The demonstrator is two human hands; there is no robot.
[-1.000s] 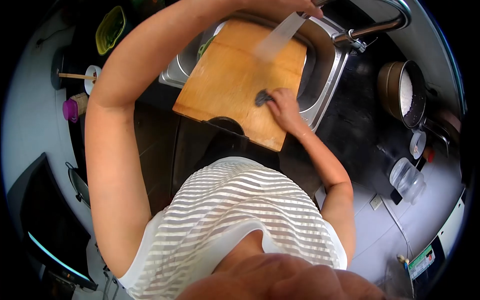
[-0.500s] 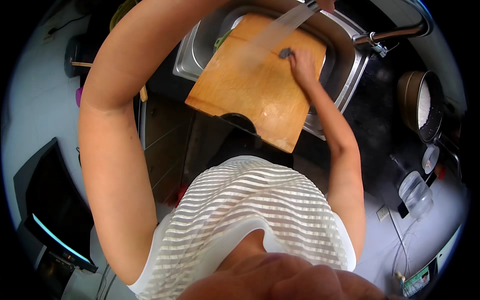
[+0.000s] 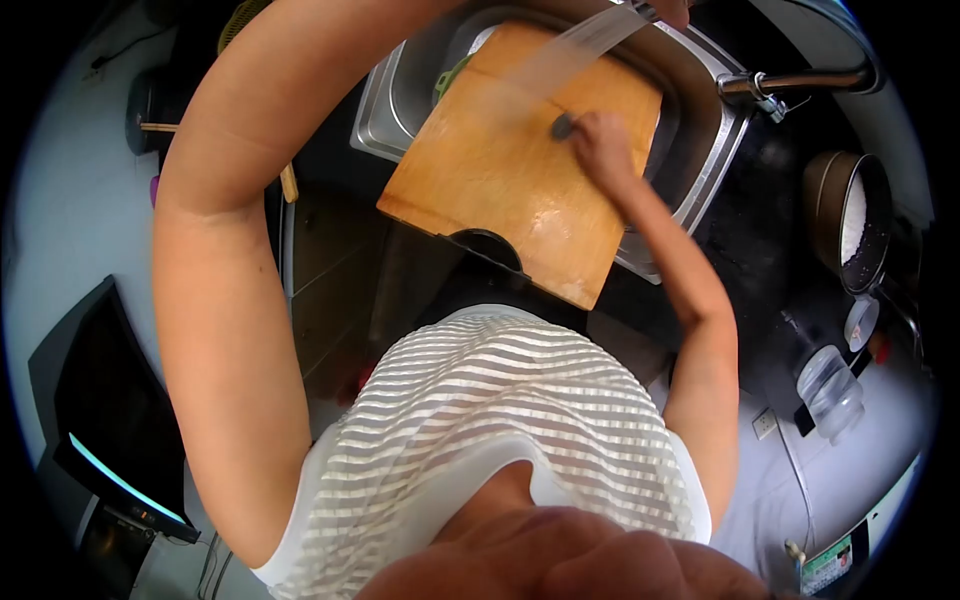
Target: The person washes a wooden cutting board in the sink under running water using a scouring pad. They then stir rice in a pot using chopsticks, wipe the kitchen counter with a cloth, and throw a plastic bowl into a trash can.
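Observation:
A wooden cutting board lies tilted across the sink, its near end with a dark handle notch reaching over the front edge. My right hand is closed on a small dark grey scrubber, which is pressed to the board's right half. At the top edge of the view, my left hand is partly cut off, its fingers closed at the tap's spray head. From that head a wide stream of water falls onto the board's upper part.
The steel sink surrounds the board, with something green under its left side. A chrome tap stands at right. Farther right are a pot with white contents and a clear plastic container. A dark monitor stands lower left.
My right hand has drawn the scrubber a short way toward me and slightly left on the board. My left hand and the spray head have shifted slightly right; water still runs.

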